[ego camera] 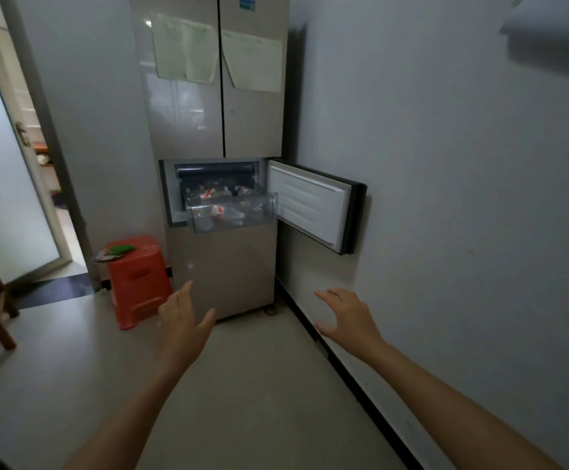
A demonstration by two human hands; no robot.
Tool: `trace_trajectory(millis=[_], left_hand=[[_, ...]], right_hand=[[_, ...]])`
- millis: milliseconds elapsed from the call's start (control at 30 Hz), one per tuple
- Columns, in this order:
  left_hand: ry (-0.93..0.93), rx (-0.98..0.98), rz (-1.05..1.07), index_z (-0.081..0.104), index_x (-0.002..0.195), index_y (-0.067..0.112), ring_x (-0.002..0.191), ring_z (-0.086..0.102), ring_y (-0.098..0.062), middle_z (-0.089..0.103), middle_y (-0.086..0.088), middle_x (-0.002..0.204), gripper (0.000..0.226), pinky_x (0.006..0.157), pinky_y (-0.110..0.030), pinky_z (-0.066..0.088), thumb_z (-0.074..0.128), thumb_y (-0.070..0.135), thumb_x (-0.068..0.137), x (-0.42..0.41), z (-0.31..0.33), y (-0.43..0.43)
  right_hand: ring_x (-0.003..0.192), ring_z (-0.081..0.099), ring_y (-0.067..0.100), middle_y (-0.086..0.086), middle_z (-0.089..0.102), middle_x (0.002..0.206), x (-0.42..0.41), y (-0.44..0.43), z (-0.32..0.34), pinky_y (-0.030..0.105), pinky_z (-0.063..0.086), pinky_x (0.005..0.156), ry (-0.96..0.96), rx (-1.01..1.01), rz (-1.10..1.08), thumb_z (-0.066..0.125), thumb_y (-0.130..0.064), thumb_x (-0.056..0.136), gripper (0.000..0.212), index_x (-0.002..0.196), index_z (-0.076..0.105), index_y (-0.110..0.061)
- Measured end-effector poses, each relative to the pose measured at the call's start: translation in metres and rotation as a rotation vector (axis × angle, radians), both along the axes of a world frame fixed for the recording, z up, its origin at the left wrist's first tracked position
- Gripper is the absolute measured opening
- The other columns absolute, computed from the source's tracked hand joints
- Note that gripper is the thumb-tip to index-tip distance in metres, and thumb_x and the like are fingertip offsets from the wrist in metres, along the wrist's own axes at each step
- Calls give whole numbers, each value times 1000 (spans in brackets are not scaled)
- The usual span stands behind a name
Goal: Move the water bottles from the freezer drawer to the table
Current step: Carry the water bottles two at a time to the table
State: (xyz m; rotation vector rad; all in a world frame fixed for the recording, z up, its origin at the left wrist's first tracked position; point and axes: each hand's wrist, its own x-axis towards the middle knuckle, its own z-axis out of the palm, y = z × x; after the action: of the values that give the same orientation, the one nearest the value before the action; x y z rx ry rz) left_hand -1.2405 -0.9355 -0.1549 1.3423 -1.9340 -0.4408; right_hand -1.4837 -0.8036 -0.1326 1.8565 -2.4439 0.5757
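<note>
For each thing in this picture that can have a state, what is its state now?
freezer door: open, swung to the right
freezer drawer: pulled out
water bottles: lying in the drawer
upper fridge doors: closed
room door: open
left hand: open, empty
right hand: open, empty

Home kitchen corner: tall fridge (215,130) w/ open freezer door (313,206), red plastic stool (137,283).

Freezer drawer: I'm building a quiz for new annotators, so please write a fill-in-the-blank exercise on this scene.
1. The freezer door stands ____.
2. The clear drawer with the water bottles is pulled ____.
3. The left hand and the right hand both hold ____.
Missing words: open; out; nothing.
</note>
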Motion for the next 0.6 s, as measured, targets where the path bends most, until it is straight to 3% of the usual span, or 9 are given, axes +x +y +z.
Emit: trace_trajectory(millis=[600], left_hand=[[46,-13,160,37,136,9,117,43,-38,46,-20,131,65,92,-55,42,68,22,80,-139,9,-184]], right_hand=[[135,30,17,3,34,145,-160,-230,-4,33,27,108,11,-5,230,59,-37,86,63,142,33,-24]])
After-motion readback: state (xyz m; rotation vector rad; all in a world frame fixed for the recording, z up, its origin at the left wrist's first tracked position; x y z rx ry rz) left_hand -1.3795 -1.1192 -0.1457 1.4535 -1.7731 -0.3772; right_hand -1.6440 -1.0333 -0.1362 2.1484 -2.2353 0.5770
